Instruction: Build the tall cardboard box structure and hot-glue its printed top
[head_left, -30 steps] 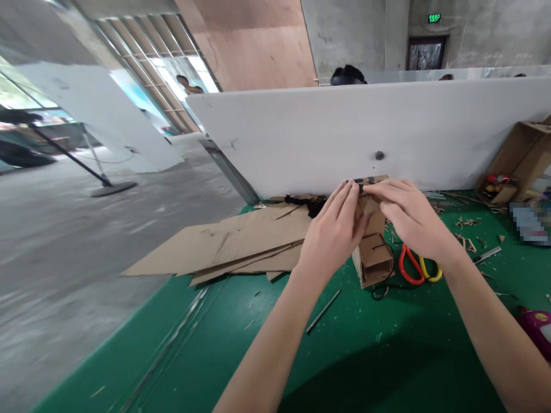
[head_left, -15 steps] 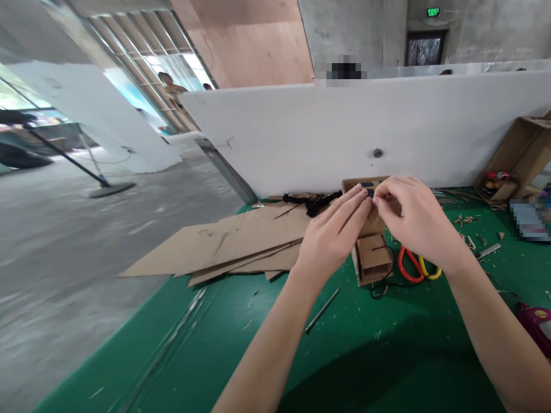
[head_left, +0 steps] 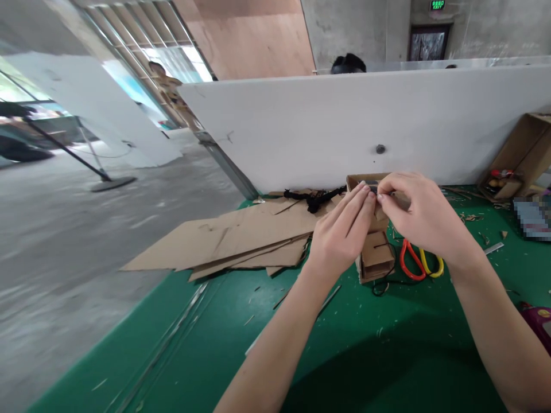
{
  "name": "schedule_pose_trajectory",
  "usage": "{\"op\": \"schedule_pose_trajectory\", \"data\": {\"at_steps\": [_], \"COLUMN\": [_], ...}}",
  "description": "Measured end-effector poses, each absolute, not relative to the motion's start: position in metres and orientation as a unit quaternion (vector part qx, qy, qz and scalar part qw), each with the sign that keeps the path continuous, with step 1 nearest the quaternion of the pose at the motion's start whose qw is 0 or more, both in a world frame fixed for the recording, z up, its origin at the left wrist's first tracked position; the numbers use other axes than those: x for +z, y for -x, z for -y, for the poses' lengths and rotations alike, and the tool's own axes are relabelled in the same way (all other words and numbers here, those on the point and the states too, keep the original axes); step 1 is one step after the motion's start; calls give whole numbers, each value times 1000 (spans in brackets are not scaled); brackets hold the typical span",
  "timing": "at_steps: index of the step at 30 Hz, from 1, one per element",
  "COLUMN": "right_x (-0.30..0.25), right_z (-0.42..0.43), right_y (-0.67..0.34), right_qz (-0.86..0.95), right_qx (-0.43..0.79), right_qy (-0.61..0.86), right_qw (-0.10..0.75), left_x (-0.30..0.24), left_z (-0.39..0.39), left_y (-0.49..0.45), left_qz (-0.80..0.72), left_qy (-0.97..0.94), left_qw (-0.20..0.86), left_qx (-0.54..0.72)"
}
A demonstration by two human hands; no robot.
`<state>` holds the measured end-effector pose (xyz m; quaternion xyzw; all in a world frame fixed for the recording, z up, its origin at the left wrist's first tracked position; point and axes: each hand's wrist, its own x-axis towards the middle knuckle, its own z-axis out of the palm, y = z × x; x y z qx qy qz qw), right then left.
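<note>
My left hand (head_left: 342,232) lies with its fingers stretched out and together on the upper part of a small cardboard construction (head_left: 373,257). Its fingertips almost meet those of my right hand (head_left: 424,212), whose thumb and forefinger are pinched at the same spot. A bit of something dark shows between the fingertips, too small and covered to name. Below the hands, the construction has an open box-like section with a thin black cord (head_left: 379,291) hanging by it. Scissors (head_left: 412,261) with red and yellow handles lie just right of it, partly under my right wrist.
Flat cardboard sheets (head_left: 241,238) overhang the green table (head_left: 241,367) on the left, with a black bundle (head_left: 316,201) behind. A white partition (head_left: 279,132) closes the back. A cardboard box (head_left: 523,149) and a purple object (head_left: 540,324) are on the right.
The view has shifted slightly. Both hands stay at the top of the cardboard construction, the left fingers still flat and the right still pinching; less of the dark material shows between them.
</note>
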<state>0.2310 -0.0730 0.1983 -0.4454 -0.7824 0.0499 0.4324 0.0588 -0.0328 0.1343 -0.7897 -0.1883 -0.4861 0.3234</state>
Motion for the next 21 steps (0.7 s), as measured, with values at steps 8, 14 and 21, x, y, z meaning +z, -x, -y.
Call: {"op": "schedule_pose_trajectory", "data": {"at_steps": [8,14,21], "right_x": [197,204,177], "right_z": [74,92,82], "right_y": [-232,-241,-240], "right_qz": [780,709,627], "right_qx": [-13,-31,516], "right_qy": [437,492,457], "right_qw": [448,504,363], "left_x": [146,160,185], "left_z": [36,46,56], "left_y": [-49,-49,-41], "left_qz": [218,274,332], "left_qy": [812,817,870], "left_qw": [270,269,126], "left_qx": [-469,-430,-344]}}
